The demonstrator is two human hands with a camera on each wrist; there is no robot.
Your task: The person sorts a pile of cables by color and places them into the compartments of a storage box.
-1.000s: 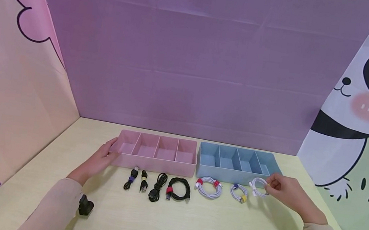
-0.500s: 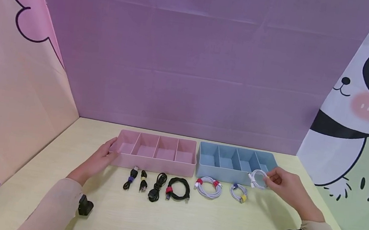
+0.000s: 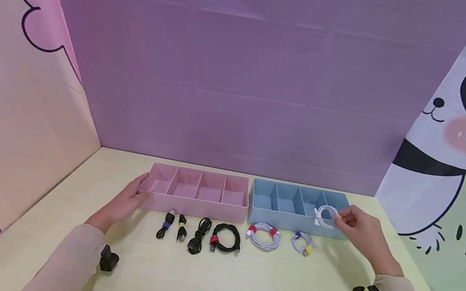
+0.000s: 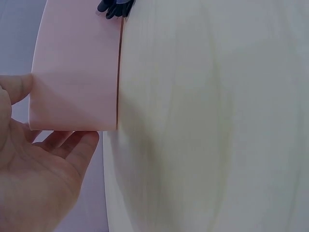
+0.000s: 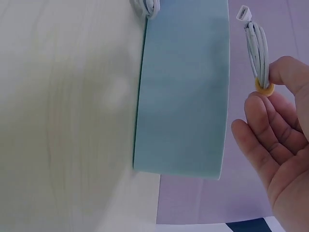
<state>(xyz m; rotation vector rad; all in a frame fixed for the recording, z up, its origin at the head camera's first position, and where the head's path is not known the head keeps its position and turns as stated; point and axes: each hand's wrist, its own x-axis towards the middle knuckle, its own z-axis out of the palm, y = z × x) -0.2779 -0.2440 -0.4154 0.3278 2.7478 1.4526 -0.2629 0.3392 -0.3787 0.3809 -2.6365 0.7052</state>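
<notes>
One white cable, coiled, pinched between right hand's thumb and fingers, raised near blue tray's right end. Left hand part-curled, gripping pink tray's left end.

Even light, soft shadows, dimmer wrist views

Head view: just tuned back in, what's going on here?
A person's right hand pinches a coiled white cable, held up off the table near the right end of the blue tray. The left hand holds the left end of the pink tray. Four black cables lie before the pink tray, and two other white coils before the blue one.
</notes>
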